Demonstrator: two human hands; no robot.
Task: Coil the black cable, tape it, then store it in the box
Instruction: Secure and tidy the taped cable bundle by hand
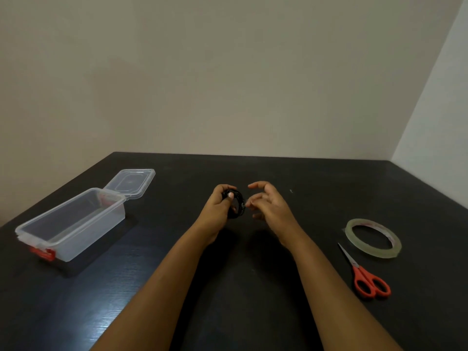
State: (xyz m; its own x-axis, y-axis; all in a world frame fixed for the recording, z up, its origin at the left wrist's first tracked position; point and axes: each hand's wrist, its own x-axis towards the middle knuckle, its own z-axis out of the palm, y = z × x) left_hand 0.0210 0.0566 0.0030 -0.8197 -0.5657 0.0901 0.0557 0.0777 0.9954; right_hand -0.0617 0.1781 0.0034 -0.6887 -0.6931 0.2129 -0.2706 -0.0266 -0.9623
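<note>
The black cable [237,205] is wound into a small coil, held just above the middle of the dark table. My left hand [218,205] grips the coil's left side, thumb pressed on top. My right hand [267,202] hovers at the coil's right edge with fingers loosely curled; its fingertips touch or nearly touch the coil. A clear plastic box [73,225] with red latches stands open at the left, its lid [130,183] folded back. A roll of clear tape [373,238] lies flat at the right.
Red-handled scissors [366,274] lie shut just in front of the tape roll. The dark table [253,287] meets beige walls at the back and right. The box is see-through and holds nothing visible.
</note>
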